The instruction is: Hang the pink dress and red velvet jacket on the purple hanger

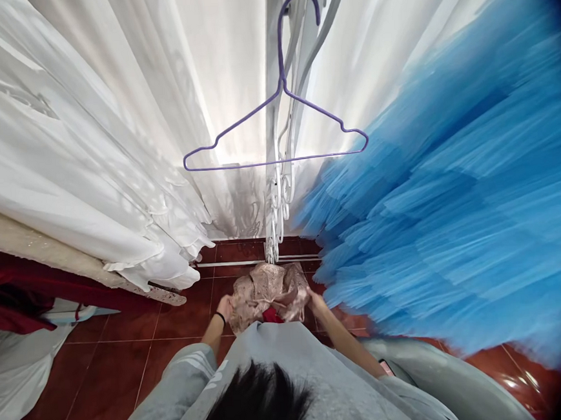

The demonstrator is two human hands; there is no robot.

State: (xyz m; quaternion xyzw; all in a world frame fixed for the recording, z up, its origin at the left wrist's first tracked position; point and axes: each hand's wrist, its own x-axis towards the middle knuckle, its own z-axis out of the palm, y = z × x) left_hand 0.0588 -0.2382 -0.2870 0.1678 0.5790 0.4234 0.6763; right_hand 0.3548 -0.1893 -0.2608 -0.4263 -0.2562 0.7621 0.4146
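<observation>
Low in front of my body, a dusty-pink shiny garment (269,282) is spread between both hands, its lower part hidden by my shirt. My left hand (225,307), with a dark band at the wrist, grips its left edge with curled fingers. On the opposite side my right hand (313,298) pinches the garment's right edge. A patch of red cloth (272,315) shows under the garment's middle. Above and ahead, a purple hanger (277,162) hangs bare from a white metal rack (277,107).
White draped fabric (127,183) hangs at the left, with dark red cloth (4,277) beyond it. A layered blue tulle dress (455,209) fills the right side. Reddish-brown floor tiles (113,372) lie below. A grey-green rounded surface (448,371) stands by my right arm.
</observation>
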